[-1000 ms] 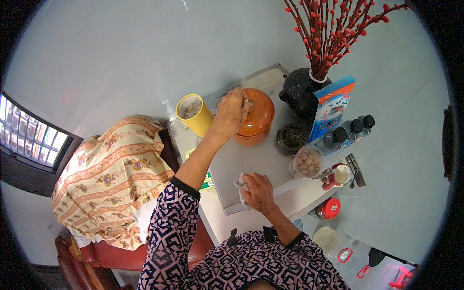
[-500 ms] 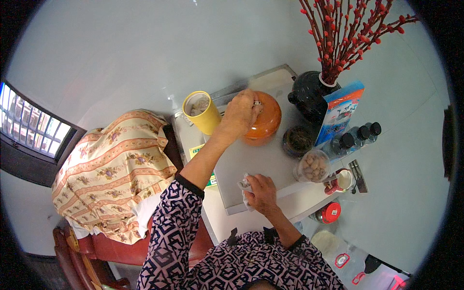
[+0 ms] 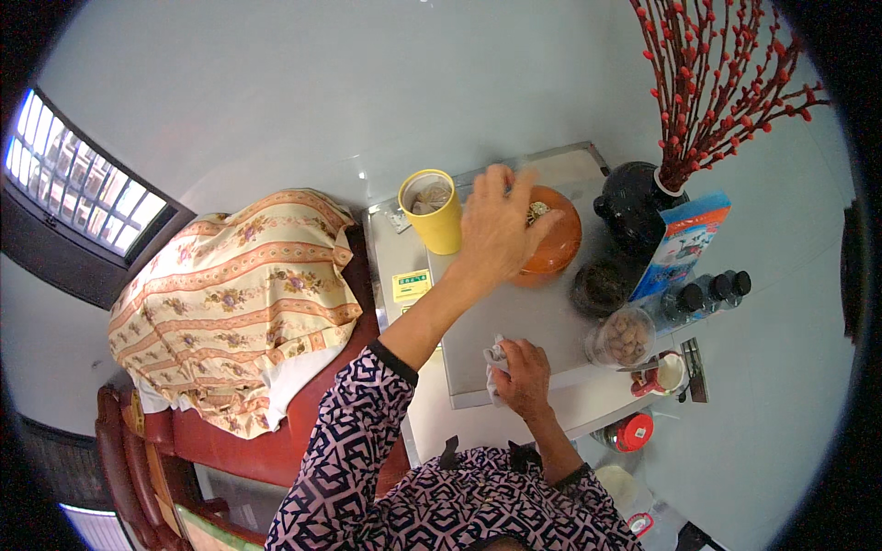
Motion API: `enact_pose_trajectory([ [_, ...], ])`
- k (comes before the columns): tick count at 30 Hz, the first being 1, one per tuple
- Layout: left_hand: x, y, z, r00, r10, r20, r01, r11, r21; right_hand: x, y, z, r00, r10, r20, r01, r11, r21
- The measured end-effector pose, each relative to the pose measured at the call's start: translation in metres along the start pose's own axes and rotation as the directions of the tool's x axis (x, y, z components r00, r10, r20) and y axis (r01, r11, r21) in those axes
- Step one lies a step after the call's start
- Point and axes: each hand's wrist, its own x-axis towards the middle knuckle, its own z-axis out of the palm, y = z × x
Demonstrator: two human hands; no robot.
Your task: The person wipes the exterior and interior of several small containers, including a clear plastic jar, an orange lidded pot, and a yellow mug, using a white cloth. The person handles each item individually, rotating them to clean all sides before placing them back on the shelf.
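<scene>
A patterned cloth [image 3: 230, 303] drapes the chair at 9 o'clock, well clear of the work. The grey table [image 3: 514, 321] has bare room along its left edge and centre. A yellow cup [image 3: 432, 209] stands near the table's far edge at 12 o'clock. Just right of it, the left hand [image 3: 496, 225], fingers spread wide, hovers over the orange bowl [image 3: 551, 241]; contact cannot be told. At 6 o'clock the right hand [image 3: 524, 376] grips a white rag [image 3: 494, 363] near the front edge. Jars [image 3: 625, 335] crowd the 3 o'clock edge.
</scene>
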Motion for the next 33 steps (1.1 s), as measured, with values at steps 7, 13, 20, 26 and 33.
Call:
enact_pose_trajectory([
  [7, -0.04, -0.077, -0.024, 0.947, -0.175, -0.268, 0.219, 0.966, 0.14, -0.001, 0.0, -0.001, 1.0, -0.001, 0.014, 0.001, 1.0, -0.011],
  [13, -0.059, -0.128, -0.01, 0.895, -0.432, -0.109, 0.384, 0.873, -0.301, 0.001, -0.002, 0.0, 1.0, -0.009, -0.004, 0.009, 1.0, 0.013],
  [20, -0.063, -0.132, 0.001, 0.892, -0.405, -0.2, 0.286, 0.849, -0.444, 0.001, -0.004, -0.003, 1.0, 0.006, 0.019, -0.006, 1.0, -0.016],
  [26, -0.078, -0.126, 0.002, 0.848, -0.479, -0.229, 0.209, 0.697, -0.686, 0.003, -0.004, -0.001, 0.999, -0.04, -0.029, 0.039, 0.999, -0.038],
  [33, -0.108, -0.078, -0.043, 0.769, -0.63, -0.111, 0.18, 0.379, -0.908, 0.001, 0.001, 0.001, 0.999, -0.016, -0.042, 0.015, 1.0, -0.021],
])
